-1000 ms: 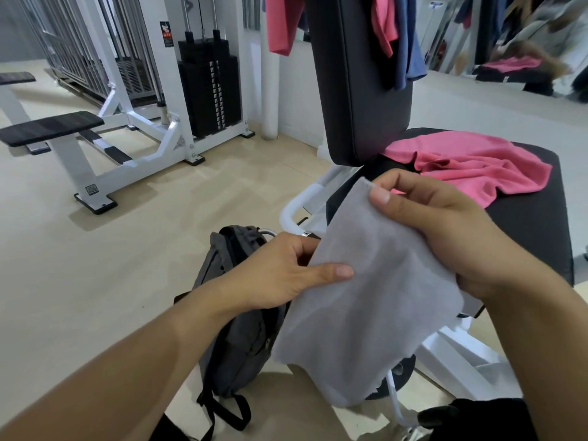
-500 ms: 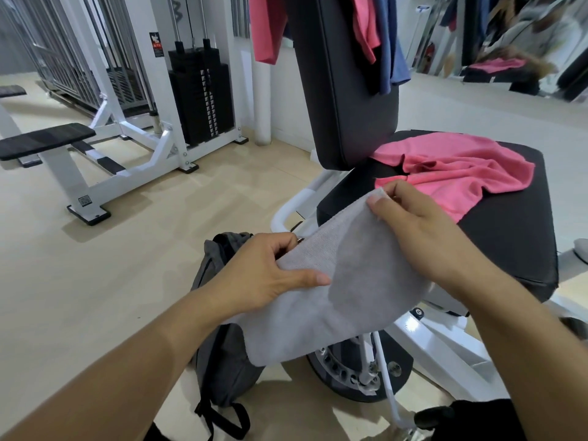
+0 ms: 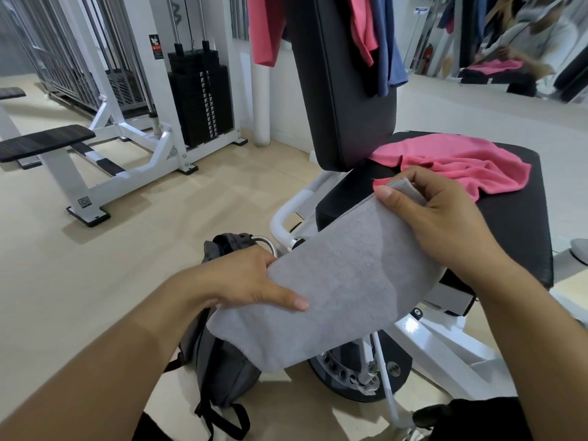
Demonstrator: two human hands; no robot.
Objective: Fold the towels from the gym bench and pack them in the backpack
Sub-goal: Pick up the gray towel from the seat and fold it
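Grey towel (image 3: pixel 343 281) held in the air between both hands, folded over, stretched on a slant from lower left up to upper right, above the floor and in front of the near-left corner of the gym bench seat (image 3: pixel 525 224). Left hand (image 3: pixel 248 281) gripping the towel's left end, thumb laid flat on the top face, fingers tucked behind the cloth. Right hand (image 3: pixel 442 218) pinching the upper right corner, thumb pressed on the front, doubled edge of cloth poking out above the fingers. Lower edge of the towel hanging loose, sagging in front of the bench frame (image 3: pixel 423 335) and its round black pivot disc (image 3: pixel 346 377).

Backpack (image 3: pixel 219 370) standing on the floor just left of the bench frame, directly below the left hand, dark grey, top partly hidden by wrist and towel, straps trailing at its base; open or zipped, cannot tell. Pink towel (image 3: pixel 461 167) lying crumpled and unfolded on the seat, toward its far edge, against the foot of the upright black backrest (image 3: pixel 343 84). Pink and blue cloths (image 3: pixel 378 36) draped over the top of the backrest. White cable machine with black weight stack (image 3: pixel 197 100) well apart on the left, a flat black pad (image 3: pixel 44 144) in front of it.
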